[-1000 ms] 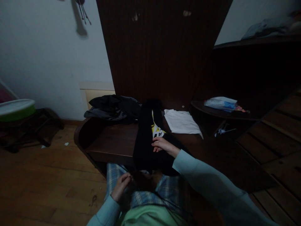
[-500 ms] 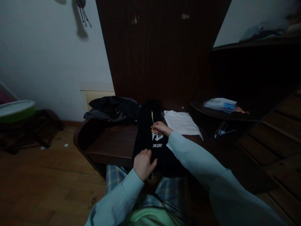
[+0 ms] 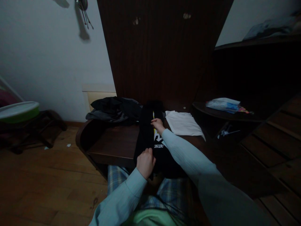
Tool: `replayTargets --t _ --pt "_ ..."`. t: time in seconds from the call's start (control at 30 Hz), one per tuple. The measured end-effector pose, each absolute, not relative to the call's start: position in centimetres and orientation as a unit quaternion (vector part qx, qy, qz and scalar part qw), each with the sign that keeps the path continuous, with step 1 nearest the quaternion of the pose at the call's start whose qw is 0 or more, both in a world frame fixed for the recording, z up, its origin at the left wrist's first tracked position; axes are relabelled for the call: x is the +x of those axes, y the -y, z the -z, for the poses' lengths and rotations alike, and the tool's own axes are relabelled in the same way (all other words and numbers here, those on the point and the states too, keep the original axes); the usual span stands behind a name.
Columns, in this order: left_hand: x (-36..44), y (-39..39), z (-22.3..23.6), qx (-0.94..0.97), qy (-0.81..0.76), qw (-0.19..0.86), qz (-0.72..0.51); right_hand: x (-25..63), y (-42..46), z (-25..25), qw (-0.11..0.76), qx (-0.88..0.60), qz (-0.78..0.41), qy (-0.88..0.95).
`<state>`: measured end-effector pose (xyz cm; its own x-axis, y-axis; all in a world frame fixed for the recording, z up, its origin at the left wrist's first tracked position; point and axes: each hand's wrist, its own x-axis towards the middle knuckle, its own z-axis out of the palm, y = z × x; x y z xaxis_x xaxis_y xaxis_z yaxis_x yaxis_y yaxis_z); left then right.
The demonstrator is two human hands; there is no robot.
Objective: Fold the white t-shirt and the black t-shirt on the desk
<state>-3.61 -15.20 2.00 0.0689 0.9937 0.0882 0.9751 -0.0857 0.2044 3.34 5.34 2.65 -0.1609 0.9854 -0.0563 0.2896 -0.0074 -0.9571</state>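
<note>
A black shirt [image 3: 143, 138] with white lettering and a yellow print lies partly folded across the dark wooden bench, its near end hanging over the front edge. My left hand [image 3: 146, 161] is closed on the shirt near that edge, fingers curled into the cloth. Farther up, my right hand [image 3: 158, 124] pinches the fabric beside the yellow strip of the print. Its fingertips are small and dark, so the exact grip is hard to see. To the right of the shirt rests a folded white cloth garment [image 3: 184, 123].
A heap of dark clothes [image 3: 115, 108] sits at the bench's left end. On the right, a low rounded shelf holds a plastic packet [image 3: 223, 105]. A tall dark wooden panel [image 3: 162, 56] rises behind the bench [image 3: 110, 142]. A green-sided basin [image 3: 20, 112] stands far left.
My right hand has moved slightly away from me along the shirt, and less of the yellow strip is lifted. The left hand's fingers have closed more tightly on the cloth.
</note>
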Motion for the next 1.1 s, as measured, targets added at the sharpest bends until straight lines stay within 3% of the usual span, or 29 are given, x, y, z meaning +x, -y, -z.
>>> replayTargets --t 0.2,0.47,0.67,0.9,1.0,1.1 --pt "-3.8 15.3 -2.0 0.758 -0.638 0.017 -0.135 2.8 -4.7 -2.9 0.452 -0.514 -0.471 0.557" --pt "-4.3 15.2 -1.6 0.791 -0.58 0.003 -0.195 6.0 -4.6 -4.2 0.401 -0.522 -0.464 0.593" --pt "-4.4 14.2 -0.1 0.816 -0.529 0.037 -0.23 11.6 -2.8 -5.1 0.256 -0.558 -0.419 0.669" --pt "-4.3 13.7 1.5 0.824 -0.531 0.016 -0.2 17.6 1.4 -3.8 0.12 -0.615 -0.243 0.74" --pt "-4.6 13.5 1.3 0.829 -0.521 0.025 -0.203 19.2 3.3 -3.5 0.058 -0.6 -0.275 0.749" --pt "-5.2 12.7 0.4 0.831 -0.514 0.061 -0.205 20.5 5.6 -3.4 0.048 -0.565 -0.343 0.749"
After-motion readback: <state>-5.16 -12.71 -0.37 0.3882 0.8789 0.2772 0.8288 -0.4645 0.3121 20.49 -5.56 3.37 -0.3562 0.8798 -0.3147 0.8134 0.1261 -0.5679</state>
